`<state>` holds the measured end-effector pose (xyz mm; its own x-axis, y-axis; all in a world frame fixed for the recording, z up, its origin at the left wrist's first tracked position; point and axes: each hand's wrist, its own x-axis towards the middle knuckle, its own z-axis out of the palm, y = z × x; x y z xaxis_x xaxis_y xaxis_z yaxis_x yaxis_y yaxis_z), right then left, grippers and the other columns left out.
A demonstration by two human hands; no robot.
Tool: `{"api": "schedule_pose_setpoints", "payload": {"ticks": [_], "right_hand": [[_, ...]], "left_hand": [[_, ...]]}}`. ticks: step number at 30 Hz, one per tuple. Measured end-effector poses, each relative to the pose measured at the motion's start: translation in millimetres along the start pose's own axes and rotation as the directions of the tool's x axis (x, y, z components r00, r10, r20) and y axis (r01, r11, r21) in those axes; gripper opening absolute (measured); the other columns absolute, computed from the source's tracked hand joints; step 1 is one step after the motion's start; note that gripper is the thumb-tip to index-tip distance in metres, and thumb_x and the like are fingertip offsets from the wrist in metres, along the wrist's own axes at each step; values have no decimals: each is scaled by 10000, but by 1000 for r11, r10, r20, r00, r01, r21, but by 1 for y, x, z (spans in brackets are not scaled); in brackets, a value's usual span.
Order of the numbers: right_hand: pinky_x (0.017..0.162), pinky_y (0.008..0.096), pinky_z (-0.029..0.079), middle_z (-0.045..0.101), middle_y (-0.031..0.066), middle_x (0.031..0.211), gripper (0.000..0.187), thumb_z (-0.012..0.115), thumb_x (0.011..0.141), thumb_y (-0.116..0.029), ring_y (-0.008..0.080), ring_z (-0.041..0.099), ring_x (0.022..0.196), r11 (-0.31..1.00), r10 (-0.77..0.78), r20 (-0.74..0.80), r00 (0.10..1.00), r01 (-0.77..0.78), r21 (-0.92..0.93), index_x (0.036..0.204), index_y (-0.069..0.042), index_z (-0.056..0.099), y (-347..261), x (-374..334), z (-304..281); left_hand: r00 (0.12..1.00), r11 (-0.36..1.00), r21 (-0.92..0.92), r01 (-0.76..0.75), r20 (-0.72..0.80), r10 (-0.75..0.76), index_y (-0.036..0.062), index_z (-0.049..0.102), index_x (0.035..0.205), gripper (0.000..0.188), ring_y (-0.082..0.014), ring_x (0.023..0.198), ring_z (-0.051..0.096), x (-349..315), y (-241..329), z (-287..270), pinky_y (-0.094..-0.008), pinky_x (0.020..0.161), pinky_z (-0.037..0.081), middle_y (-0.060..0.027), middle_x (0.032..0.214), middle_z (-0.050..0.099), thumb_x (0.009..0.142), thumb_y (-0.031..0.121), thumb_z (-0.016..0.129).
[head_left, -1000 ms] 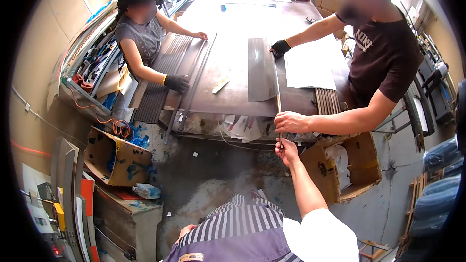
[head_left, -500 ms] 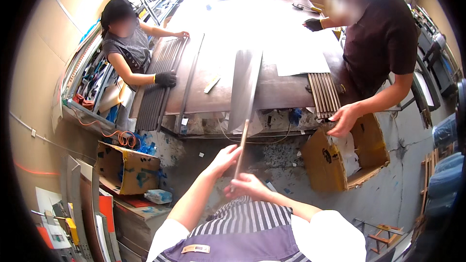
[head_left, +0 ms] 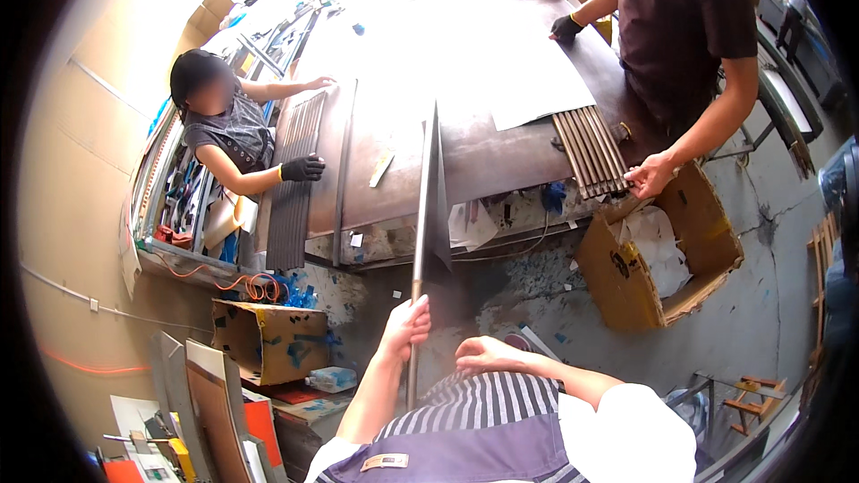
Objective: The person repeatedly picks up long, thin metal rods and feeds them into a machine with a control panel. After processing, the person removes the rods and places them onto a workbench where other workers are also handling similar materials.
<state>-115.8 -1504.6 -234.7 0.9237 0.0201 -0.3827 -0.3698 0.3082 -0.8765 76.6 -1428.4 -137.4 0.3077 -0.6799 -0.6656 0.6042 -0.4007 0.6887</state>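
My left hand point(head_left: 407, 328) is closed round a long, thin metal rod point(head_left: 420, 241), which stands nearly upright before me. A dark flat panel point(head_left: 438, 224) runs along the upper part of the rod and shows almost edge-on. The rod's lower end reaches down beside my striped apron point(head_left: 474, 402). My right hand point(head_left: 489, 354) is just in front of the apron, apart from the rod. Its fingers are loosely bent and I see nothing in them.
Beyond is a large brown table point(head_left: 492, 161) with dark strips point(head_left: 300, 170) at left and brown rods point(head_left: 591, 152) at right. A co-worker's gloved hand point(head_left: 302, 168) rests by the strips; another's bare hand point(head_left: 651, 175) touches the rods. Cardboard boxes point(head_left: 617, 273) stand on the floor.
The panel has turned from broad side to nearly edge-on, and the rod is more upright. My right hand has left the rod. The right co-worker's hand has come onto the brown rods.
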Motion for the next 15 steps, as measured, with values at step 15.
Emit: {"api": "schedule_pose_setpoints", "payload": {"ticks": [15], "right_hand": [[977,402,421,505,140,1318,816,446,860,-711,261,528,1154,460,-61,-172,983,180,869,1343,-54,410,7,160,-43]], "left_hand": [[995,1000,-22,-19,98,21,105,447,778,264,-13,426,263,-91,-6,-30,-164,342,212,62,563,329,976,248,548]]}}
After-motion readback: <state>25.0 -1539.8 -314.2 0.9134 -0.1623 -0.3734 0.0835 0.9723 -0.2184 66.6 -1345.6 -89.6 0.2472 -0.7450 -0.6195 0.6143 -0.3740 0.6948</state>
